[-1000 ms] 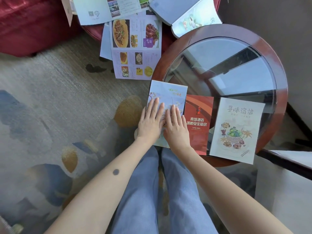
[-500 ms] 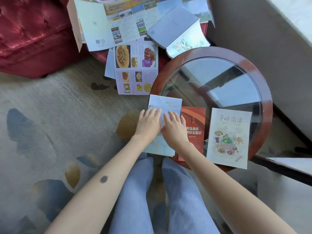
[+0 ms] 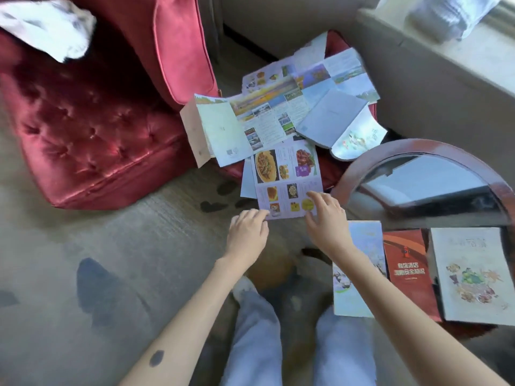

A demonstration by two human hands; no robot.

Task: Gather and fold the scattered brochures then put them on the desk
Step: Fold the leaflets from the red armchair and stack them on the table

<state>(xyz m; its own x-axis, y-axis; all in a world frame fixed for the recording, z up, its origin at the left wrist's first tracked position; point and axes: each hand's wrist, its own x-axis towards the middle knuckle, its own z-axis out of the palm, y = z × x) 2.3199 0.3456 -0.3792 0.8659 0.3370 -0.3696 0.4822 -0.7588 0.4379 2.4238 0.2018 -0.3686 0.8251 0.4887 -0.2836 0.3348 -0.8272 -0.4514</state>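
An unfolded food menu brochure [image 3: 287, 179] hangs off a red stool toward the carpet. My left hand [image 3: 246, 234] curls its fingers at the menu's lower left corner and seems to pinch it. My right hand [image 3: 326, 218] has spread fingers resting on the lower right corner. Above the menu lie a large unfolded scenic brochure [image 3: 267, 112] and a grey half-open booklet [image 3: 331, 119]. Three folded brochures sit side by side on the round glass table [image 3: 418, 149]: a pale blue one [image 3: 365, 246], a red one [image 3: 407, 271] and a cream one [image 3: 473, 277].
A red tufted armchair [image 3: 97, 121] fills the left, with a white cloth [image 3: 47, 26] on it. A pale window ledge [image 3: 446, 57] runs along the upper right. Patterned carpet [image 3: 111, 260] lies below, and my jeans-clad legs [image 3: 256, 338] are at the bottom.
Both hands left the pale blue folded brochure on the table and moved up and left to the food menu brochure. The view swung left and up, showing the armchair.
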